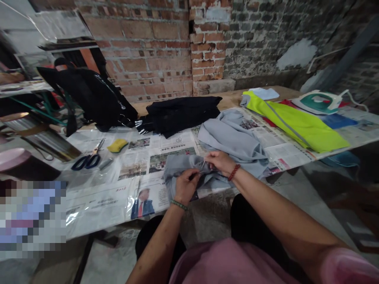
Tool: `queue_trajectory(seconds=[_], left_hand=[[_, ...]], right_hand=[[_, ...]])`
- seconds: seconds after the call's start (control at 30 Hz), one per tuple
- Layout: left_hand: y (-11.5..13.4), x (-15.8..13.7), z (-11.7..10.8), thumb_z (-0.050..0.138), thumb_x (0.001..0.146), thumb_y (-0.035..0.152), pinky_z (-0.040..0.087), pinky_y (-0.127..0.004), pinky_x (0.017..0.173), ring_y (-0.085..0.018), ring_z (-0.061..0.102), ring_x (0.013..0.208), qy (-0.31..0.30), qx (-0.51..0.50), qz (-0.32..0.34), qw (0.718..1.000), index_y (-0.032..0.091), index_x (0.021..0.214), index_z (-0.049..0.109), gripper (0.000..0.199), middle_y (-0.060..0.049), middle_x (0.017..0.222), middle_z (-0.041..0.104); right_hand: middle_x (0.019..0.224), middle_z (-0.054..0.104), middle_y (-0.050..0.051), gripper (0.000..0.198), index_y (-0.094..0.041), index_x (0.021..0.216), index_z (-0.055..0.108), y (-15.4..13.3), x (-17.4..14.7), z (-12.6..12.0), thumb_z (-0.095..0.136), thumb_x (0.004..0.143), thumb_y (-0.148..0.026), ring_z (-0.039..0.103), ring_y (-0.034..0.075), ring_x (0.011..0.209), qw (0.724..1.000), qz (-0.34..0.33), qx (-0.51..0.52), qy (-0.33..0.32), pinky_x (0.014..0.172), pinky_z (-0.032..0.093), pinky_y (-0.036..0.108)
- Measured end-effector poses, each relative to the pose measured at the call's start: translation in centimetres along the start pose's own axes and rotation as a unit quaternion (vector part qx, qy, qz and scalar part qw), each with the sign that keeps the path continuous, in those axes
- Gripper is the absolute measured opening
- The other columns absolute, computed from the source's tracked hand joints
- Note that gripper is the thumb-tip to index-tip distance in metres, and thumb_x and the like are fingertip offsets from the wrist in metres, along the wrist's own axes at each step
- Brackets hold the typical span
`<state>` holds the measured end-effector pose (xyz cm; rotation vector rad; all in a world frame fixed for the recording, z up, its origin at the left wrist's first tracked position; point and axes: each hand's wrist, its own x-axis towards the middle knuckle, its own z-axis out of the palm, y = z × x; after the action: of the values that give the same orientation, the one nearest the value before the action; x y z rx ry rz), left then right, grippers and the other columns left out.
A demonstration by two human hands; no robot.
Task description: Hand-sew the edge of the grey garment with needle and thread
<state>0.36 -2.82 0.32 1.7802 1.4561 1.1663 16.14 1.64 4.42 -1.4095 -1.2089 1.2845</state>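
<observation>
A grey garment (229, 134) lies bunched on the newspaper-covered table, part of it hanging at the front edge. My left hand (187, 183), with a green bead bracelet, is closed on the garment's near fold, thumb and fingers pinching the cloth. Just to the right, my right hand (220, 162), wearing a red bead bracelet, pinches a thin, shiny needle (204, 162) above the same fold. Any thread is too fine to make out. Both hands are close together over the cloth.
Scissors (89, 157) and a yellow sponge (117, 145) lie to the left, beside a steel flask (44, 136). Behind are a black backpack (91, 96) and dark folded clothing (180, 114). A neon vest (296, 122) and an iron (318, 101) are on the right.
</observation>
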Motion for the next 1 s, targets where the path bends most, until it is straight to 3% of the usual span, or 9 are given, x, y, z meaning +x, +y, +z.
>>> queue_trajectory(seconds=[0.1, 0.23, 0.33, 0.5, 0.77, 1.0], left_hand=[[0.0, -0.1, 0.0, 0.059, 0.070, 0.018, 0.048, -0.024, 0.070, -0.013, 0.061, 0.073, -0.006, -0.013, -0.005, 1.000, 0.021, 0.077, 0.066, 0.010, 0.002, 0.077, 0.068], [0.1, 0.0, 0.0, 0.059, 0.070, 0.019, 0.048, -0.024, 0.071, -0.013, 0.061, 0.073, -0.015, -0.026, -0.008, 1.000, 0.021, 0.076, 0.065, 0.009, 0.002, 0.077, 0.067], [0.2, 0.1, -0.1, 0.059, 0.070, 0.019, 0.048, -0.024, 0.071, -0.013, 0.060, 0.073, -0.015, -0.026, -0.005, 1.000, 0.021, 0.075, 0.065, 0.008, 0.002, 0.077, 0.067], [0.3, 0.1, -0.1, 0.058, 0.070, 0.021, 0.048, -0.024, 0.070, -0.012, 0.060, 0.072, -0.025, -0.024, -0.015, 0.999, 0.022, 0.076, 0.065, 0.009, 0.003, 0.076, 0.068], [0.3, 0.1, 0.0, 0.059, 0.069, 0.021, 0.049, -0.025, 0.071, -0.013, 0.061, 0.073, -0.021, -0.030, -0.025, 0.999, 0.021, 0.075, 0.065, 0.009, 0.002, 0.076, 0.067], [0.3, 0.1, -0.1, 0.059, 0.069, 0.018, 0.049, -0.026, 0.074, -0.013, 0.061, 0.075, -0.019, -0.020, -0.025, 0.999, 0.021, 0.076, 0.065, 0.011, 0.002, 0.078, 0.068]], right_hand=[[0.050, 0.053, -0.004, 0.011, -0.014, 0.062, 0.053, -0.8, 0.3, -0.6, 0.057, 0.071, -0.018, 0.043, 0.004, 0.035, 0.997, -0.018, 0.067, 0.017, 0.038, 0.032, 0.016], [0.066, 0.062, -0.001, 0.009, -0.019, 0.077, 0.043, -2.5, 0.0, -0.9, 0.044, 0.084, -0.024, 0.055, 0.008, 0.039, 0.989, 0.008, 0.133, -0.071, 0.035, 0.036, 0.017], [0.061, 0.060, -0.003, 0.007, -0.021, 0.081, 0.039, -3.4, 0.1, -0.6, 0.040, 0.088, -0.024, 0.060, 0.012, 0.046, 0.975, 0.042, 0.185, -0.119, 0.037, 0.044, 0.019], [0.057, 0.060, -0.002, 0.009, -0.016, 0.083, 0.047, -4.5, 1.1, -1.0, 0.043, 0.085, -0.009, 0.062, 0.011, 0.050, 0.966, 0.052, 0.214, -0.137, 0.049, 0.053, 0.023], [0.056, 0.060, 0.000, 0.015, -0.014, 0.072, 0.047, -8.5, 3.5, -4.8, 0.045, 0.084, -0.007, 0.063, 0.012, 0.053, 0.984, -0.045, 0.172, -0.032, 0.055, 0.054, 0.026], [0.058, 0.058, -0.002, 0.012, -0.016, 0.074, 0.045, -11.0, 5.3, -8.8, 0.045, 0.085, -0.011, 0.063, 0.013, 0.055, 0.979, -0.137, 0.142, 0.055, 0.057, 0.053, 0.031]])
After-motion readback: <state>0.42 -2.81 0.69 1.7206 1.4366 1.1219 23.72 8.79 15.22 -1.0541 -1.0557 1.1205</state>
